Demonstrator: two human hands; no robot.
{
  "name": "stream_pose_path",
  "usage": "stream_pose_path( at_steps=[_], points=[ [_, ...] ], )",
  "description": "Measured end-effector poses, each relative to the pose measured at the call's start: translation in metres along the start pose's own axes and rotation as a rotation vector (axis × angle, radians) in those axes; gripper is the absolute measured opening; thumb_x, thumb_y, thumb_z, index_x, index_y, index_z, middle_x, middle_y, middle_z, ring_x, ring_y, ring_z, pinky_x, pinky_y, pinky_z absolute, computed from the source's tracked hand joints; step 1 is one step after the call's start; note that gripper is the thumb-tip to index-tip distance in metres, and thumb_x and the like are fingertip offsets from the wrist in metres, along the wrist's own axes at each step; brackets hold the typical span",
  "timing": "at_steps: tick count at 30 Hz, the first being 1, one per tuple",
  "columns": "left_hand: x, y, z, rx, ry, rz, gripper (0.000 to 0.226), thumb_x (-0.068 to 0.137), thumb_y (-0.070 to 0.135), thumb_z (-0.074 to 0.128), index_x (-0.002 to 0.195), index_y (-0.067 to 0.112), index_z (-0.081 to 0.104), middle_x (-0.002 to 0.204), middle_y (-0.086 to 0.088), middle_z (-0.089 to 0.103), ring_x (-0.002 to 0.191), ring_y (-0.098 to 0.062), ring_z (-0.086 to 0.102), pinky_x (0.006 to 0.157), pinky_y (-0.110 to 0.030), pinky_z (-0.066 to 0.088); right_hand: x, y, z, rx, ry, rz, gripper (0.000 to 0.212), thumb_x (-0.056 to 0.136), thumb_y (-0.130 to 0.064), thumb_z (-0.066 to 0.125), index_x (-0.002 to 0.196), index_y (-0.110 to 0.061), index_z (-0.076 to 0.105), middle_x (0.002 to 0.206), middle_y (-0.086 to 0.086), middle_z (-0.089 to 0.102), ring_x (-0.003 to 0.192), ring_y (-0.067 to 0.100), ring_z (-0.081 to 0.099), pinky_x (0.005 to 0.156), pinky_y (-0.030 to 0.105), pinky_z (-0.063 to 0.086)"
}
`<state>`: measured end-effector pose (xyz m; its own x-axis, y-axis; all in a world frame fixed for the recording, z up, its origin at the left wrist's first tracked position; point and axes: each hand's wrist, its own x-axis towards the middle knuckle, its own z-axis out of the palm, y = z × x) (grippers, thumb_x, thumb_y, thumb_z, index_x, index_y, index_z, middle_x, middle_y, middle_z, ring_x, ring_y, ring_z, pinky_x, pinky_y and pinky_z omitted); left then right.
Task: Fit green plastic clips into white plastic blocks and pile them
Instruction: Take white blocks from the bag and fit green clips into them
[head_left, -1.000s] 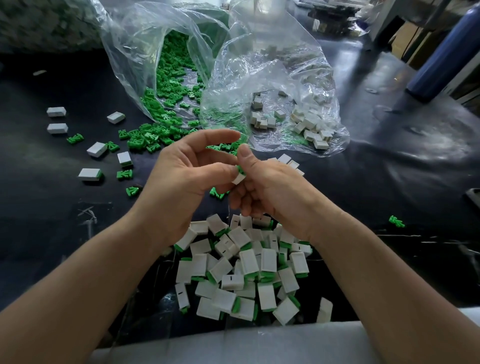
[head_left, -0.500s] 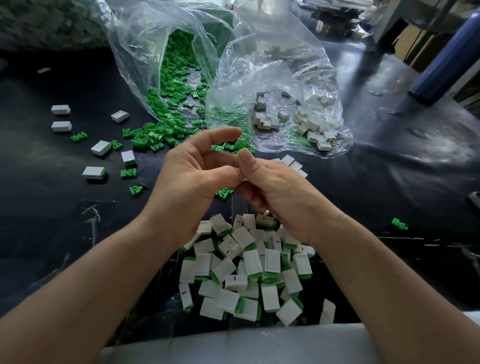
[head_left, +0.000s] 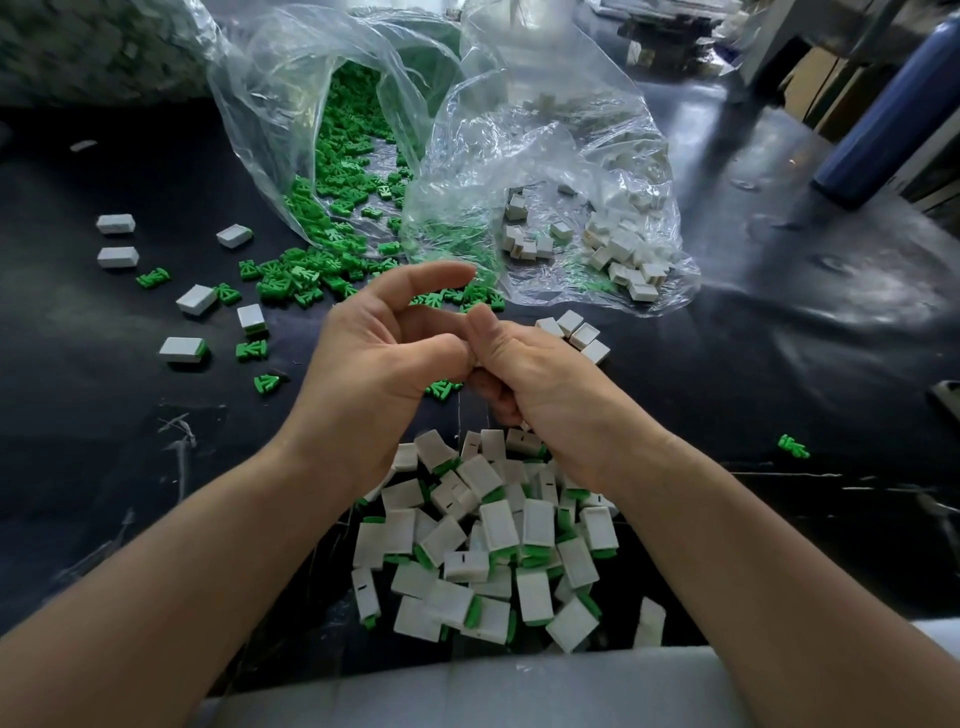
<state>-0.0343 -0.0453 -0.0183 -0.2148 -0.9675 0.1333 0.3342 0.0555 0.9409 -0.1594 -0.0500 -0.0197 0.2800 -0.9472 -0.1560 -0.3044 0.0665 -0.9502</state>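
My left hand (head_left: 384, 364) and my right hand (head_left: 540, 384) meet fingertip to fingertip above the black table (head_left: 779, 374). Both thumbs press together and the right fingers are curled under. The piece between them is hidden by the fingers; a second ago it showed as a white block. The left forefinger sticks out over the pinch. Below the hands lies a pile of white blocks with green clips fitted (head_left: 493, 545). Loose green clips (head_left: 311, 275) spill from a clear bag (head_left: 291, 130). A second clear bag (head_left: 571, 156) holds white blocks (head_left: 618, 249).
Scattered white blocks (head_left: 196, 300) and single clips (head_left: 252, 351) lie to the left. Three white blocks (head_left: 571, 332) sit just beyond my right hand, and one clip (head_left: 793, 447) lies far right. A blue cylinder (head_left: 893, 104) stands at the back right. A pale padded edge (head_left: 467, 691) runs along the front.
The white block seen between the fingertips a second ago is now covered by the thumbs, which have pressed closer together. Both hands stay in the same place.
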Motion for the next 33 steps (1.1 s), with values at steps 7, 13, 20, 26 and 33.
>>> stream_pose_path(
  at_steps=[7, 13, 20, 26, 33],
  points=[
    [0.0007, -0.0007, 0.0002, 0.025, 0.038, -0.016, 0.047, 0.074, -0.028, 0.043, 0.098, 0.01, 0.058, 0.058, -0.002, 0.067, 0.046, -0.013, 0.06, 0.05, -0.017, 0.049, -0.0007, 0.0, 0.0026, -0.006, 0.011, -0.004, 0.039, 0.096, -0.045, 0.03, 0.074, -0.022, 0.053, 0.061, -0.015, 0.041, 0.051, -0.002, 0.041, 0.058, 0.018, 0.027],
    [0.0011, -0.0011, -0.0002, 0.029, 0.055, -0.026, 0.046, 0.074, -0.027, 0.044, 0.099, 0.009, 0.059, 0.059, -0.002, 0.067, 0.049, -0.014, 0.06, 0.053, -0.018, 0.051, 0.0002, 0.0009, 0.0023, -0.006, 0.007, 0.004, 0.039, 0.096, -0.046, 0.029, 0.071, -0.027, 0.053, 0.047, -0.023, 0.046, 0.046, -0.009, 0.044, 0.056, 0.017, 0.028],
    [0.0016, -0.0017, -0.0003, 0.039, 0.089, -0.037, 0.047, 0.073, -0.026, 0.047, 0.098, 0.011, 0.061, 0.062, -0.004, 0.066, 0.057, -0.019, 0.055, 0.059, -0.021, 0.051, 0.0005, 0.0015, 0.0024, -0.025, 0.007, 0.007, 0.045, 0.097, -0.045, 0.028, 0.102, -0.017, 0.062, 0.045, -0.03, 0.048, 0.049, -0.012, 0.046, 0.057, 0.018, 0.028],
    [0.0015, -0.0014, -0.0004, 0.038, 0.089, -0.041, 0.047, 0.073, -0.026, 0.047, 0.098, 0.011, 0.061, 0.061, -0.003, 0.066, 0.056, -0.018, 0.055, 0.058, -0.02, 0.05, 0.0007, 0.0008, 0.0032, -0.031, 0.02, 0.018, 0.043, 0.096, -0.046, 0.028, 0.1, -0.019, 0.062, 0.044, -0.029, 0.047, 0.048, -0.011, 0.046, 0.058, 0.018, 0.027],
    [0.0009, -0.0003, 0.0003, 0.025, 0.082, -0.047, 0.046, 0.072, -0.026, 0.048, 0.098, 0.01, 0.06, 0.06, -0.002, 0.066, 0.051, -0.014, 0.056, 0.054, -0.018, 0.05, 0.0008, -0.0003, 0.0032, -0.047, 0.029, 0.015, 0.052, 0.097, -0.045, 0.028, 0.109, -0.009, 0.063, 0.053, -0.023, 0.047, 0.053, -0.005, 0.046, 0.057, 0.017, 0.028]
  ],
)
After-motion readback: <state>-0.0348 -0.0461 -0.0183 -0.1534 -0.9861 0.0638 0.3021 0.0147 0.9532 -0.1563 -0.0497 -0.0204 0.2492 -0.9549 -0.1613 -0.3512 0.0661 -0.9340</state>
